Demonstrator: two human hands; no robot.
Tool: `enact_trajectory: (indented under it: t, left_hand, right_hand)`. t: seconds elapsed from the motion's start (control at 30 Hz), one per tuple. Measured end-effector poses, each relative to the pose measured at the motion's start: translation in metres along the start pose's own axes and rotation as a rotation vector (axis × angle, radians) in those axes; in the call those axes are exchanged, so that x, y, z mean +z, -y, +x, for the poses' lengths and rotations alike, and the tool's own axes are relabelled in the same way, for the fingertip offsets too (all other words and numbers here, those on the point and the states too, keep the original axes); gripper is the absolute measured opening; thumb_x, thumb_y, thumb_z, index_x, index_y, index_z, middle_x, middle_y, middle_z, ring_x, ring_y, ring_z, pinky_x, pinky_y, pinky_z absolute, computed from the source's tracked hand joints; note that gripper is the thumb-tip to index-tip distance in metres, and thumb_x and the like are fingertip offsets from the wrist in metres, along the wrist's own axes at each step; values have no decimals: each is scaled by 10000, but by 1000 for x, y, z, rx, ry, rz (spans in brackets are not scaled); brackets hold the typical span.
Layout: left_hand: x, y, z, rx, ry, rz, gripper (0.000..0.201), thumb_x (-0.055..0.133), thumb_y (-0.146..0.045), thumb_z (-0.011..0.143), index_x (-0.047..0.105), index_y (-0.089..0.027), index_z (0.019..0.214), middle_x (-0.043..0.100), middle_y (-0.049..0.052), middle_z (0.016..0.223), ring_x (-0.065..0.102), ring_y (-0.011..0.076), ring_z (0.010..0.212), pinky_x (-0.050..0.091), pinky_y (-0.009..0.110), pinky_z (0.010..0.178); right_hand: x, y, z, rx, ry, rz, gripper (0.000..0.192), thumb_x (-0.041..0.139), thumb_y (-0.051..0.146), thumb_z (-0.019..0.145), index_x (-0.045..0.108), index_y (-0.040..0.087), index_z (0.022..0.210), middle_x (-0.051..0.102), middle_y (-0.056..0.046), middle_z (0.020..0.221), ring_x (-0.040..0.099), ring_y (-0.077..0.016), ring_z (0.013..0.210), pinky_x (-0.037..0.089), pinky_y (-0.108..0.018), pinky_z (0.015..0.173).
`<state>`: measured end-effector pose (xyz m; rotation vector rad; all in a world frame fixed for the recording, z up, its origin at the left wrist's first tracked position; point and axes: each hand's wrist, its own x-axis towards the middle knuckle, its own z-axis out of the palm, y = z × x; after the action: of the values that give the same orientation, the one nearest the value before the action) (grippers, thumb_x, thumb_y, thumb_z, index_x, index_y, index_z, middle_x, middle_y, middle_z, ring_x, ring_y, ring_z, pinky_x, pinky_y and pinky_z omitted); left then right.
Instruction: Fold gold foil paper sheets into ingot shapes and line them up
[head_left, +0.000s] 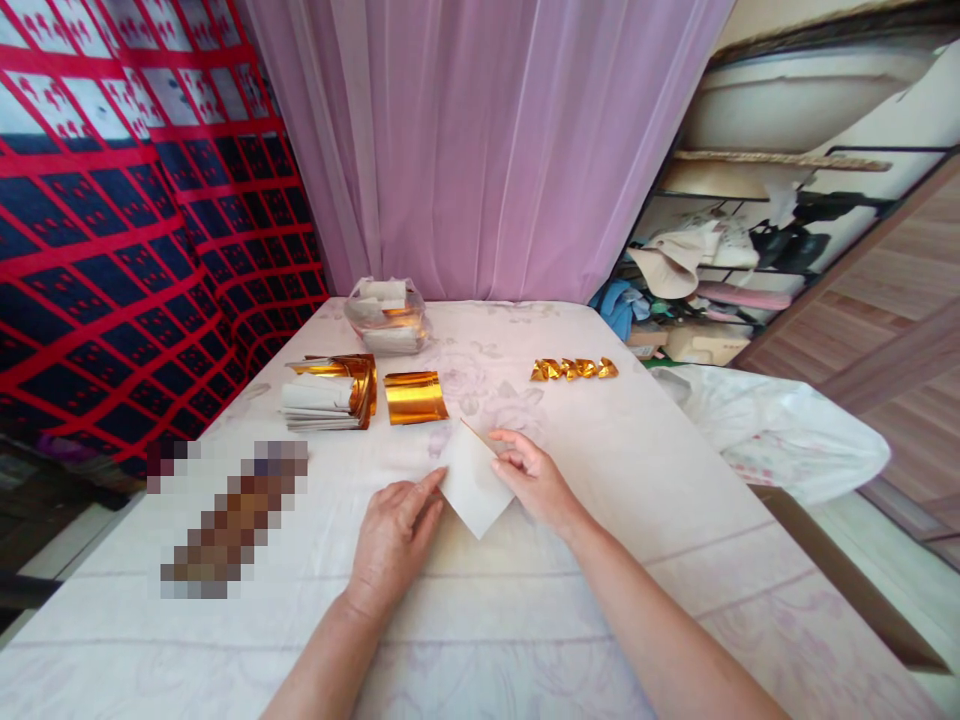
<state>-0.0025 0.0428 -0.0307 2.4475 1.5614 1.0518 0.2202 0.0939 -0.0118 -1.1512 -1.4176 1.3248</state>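
Between my hands a sheet of gold foil paper is turned cornerwise, pale side up, with a thin gold edge showing at its top right. My left hand has its thumb and index finger closed at the sheet's left corner. The fingers of my right hand pinch its upper right edge. Just beyond lies a small flat pile of gold foil paper. Left of that stands a thicker stack of the same paper, some pale sides showing. A row of several folded gold foil pieces sits farther right.
A clear plastic bag of more foil paper stands at the table's far left. A blurred-out object lies on the left of the floral tablecloth. Past the right edge are a white plastic bag and loaded shelves.
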Motion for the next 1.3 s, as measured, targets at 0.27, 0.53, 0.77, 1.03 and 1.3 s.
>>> enact_trajectory:
  t: [0.27, 0.53, 0.77, 1.03, 1.3]
  left_hand:
    - [1, 2, -3, -5, -46, 58, 381, 577, -253, 911, 579, -222, 1291, 698, 84, 1218, 611, 299, 1165, 514, 457, 911]
    - [-2, -4, -1, -27, 125, 63, 319, 602, -174, 850, 676, -233, 1155, 741, 62, 1102, 663, 277, 1020, 503, 459, 853]
    - [-12, -13, -1, 45, 194, 36, 197, 613, -231, 873, 729, -260, 1030, 723, 51, 986, 647, 243, 908, 483, 420, 801]
    - [-17, -25, 0, 57, 312, -122, 169, 557, -286, 914, 721, -244, 920, 745, 44, 1011, 633, 255, 1047, 474, 441, 920]
    - [-2, -27, -4, -164, 186, -72, 302, 612, -248, 847, 631, -218, 1147, 725, 52, 945, 658, 243, 898, 508, 425, 850]
  right_hand:
    - [-12, 11, -13, 21, 157, -235, 288, 514, 186, 745, 694, 186, 969, 652, 19, 721, 559, -116, 618, 390, -216, 575]
    - [-22, -10, -41, -140, 218, -432, 430, 446, 79, 764, 697, 201, 1092, 740, -41, 981, 689, -166, 868, 515, -279, 777]
    - [-29, -3, -53, -548, 182, -861, 318, 507, 78, 832, 719, 223, 1020, 672, -74, 1012, 633, -195, 926, 508, -321, 811]
    - [-21, 2, -53, -496, 240, -769, 154, 517, 190, 907, 662, 190, 855, 699, -46, 866, 629, -184, 849, 477, -327, 799]
    - [-7, -8, -41, -354, -47, -930, 315, 641, 208, 791, 629, 205, 1105, 653, -111, 1181, 544, -277, 1135, 412, -432, 961]
